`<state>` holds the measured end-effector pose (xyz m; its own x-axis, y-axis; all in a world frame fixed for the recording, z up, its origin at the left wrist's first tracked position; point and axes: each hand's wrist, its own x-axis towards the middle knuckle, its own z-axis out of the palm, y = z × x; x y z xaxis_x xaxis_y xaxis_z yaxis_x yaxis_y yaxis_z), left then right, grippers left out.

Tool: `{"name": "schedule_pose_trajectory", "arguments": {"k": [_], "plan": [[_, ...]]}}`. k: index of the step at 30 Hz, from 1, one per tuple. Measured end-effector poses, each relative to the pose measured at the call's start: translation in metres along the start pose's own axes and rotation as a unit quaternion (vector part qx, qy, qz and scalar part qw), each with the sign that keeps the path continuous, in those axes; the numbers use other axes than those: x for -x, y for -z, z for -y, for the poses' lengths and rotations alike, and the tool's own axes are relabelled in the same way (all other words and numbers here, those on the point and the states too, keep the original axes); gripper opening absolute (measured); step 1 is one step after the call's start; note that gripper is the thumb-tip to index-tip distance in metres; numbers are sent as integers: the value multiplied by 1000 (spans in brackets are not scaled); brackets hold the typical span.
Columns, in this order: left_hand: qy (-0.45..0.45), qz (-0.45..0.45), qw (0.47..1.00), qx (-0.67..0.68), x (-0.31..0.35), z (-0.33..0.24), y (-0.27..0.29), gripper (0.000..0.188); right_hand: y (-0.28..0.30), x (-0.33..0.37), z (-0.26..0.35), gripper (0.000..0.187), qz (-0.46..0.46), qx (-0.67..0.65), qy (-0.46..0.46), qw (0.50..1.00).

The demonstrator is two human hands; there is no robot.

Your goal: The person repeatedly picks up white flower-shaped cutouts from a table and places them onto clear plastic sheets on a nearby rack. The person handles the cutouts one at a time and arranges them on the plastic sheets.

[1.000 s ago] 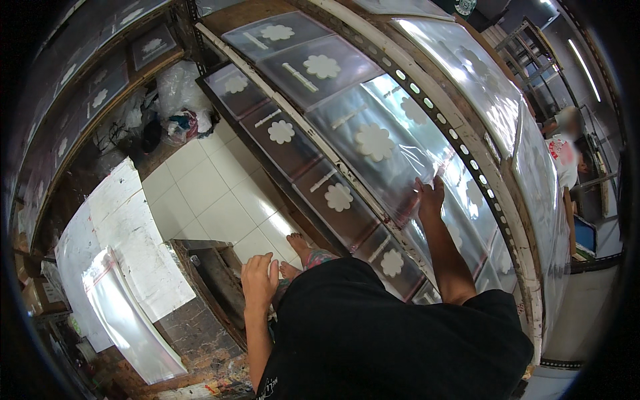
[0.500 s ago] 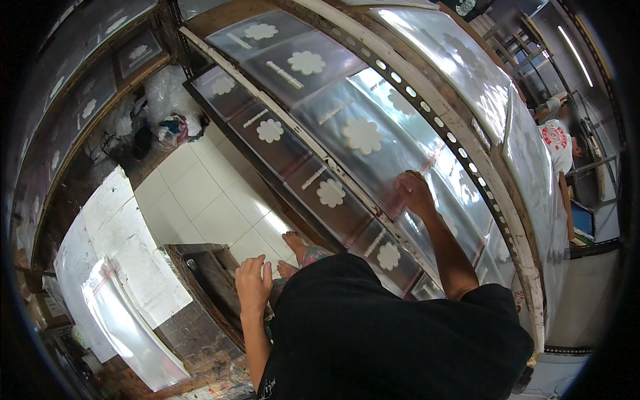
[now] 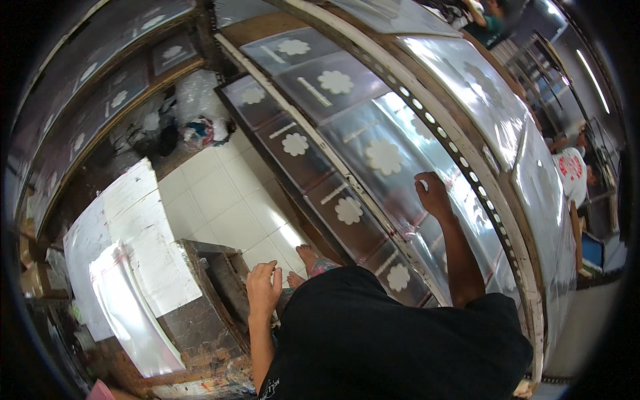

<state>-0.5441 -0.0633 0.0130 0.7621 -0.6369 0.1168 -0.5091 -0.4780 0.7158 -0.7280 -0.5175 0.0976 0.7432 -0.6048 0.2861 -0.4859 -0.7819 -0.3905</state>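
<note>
My right hand point(image 3: 433, 192) is over a clear plastic sheet point(image 3: 407, 200) on the sloping rack at my right. Its fingers are curled in toward the thumb; whether anything small sits between them is hidden. Just beyond the hand, a white scalloped flower shape point(image 3: 384, 157) shows on the plastic, with a pale bar beside it. My left hand point(image 3: 264, 288) hangs beside a worn wooden table, fingers loosely bent and thumb apart, nothing in it. On that table a stack of clear plastic sheets point(image 3: 137, 310) lies partly over white boards point(image 3: 143, 227).
A perforated metal strip point(image 3: 455, 139) runs along the rack. More flower-marked sheets point(image 3: 295, 145) line a lower shelf, and another rack point(image 3: 100, 77) stands far left. Pale floor tiles point(image 3: 220, 190) lie between. A person in a white shirt point(image 3: 570, 175) is at the far right.
The view has shifted, so the racks appear further right. My right hand, blurred over the plastic before, now shows sharply with curled fingers. My left hand stays by the table.
</note>
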Motion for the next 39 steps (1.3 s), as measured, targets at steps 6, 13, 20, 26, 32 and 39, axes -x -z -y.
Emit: {"name": "schedule_pose_trajectory", "arguments": {"k": [6, 13, 20, 26, 32, 39], "plan": [[48, -83, 995, 10, 8, -3, 22, 18, -48, -65, 104, 17, 93, -200, 106, 970], [160, -245, 956, -34, 47, -2, 51, 20, -124, -82, 254, 22, 309, -329, 203, 869], [330, -383, 857, -102, 91, -16, 63, 32, -195, -79, 327, 23, 464, -400, 264, 745], [482, -331, 769, -259, 125, -4, 36, 63, -235, -82, 352, 25, 534, -392, 296, 688], [527, -253, 774, -245, 127, 3, 18, 89, -254, -84, 359, 24, 573, -365, 307, 666], [536, -240, 769, -251, 124, 4, 18, 92, -262, -66, 349, 23, 596, -327, 329, 656]]}}
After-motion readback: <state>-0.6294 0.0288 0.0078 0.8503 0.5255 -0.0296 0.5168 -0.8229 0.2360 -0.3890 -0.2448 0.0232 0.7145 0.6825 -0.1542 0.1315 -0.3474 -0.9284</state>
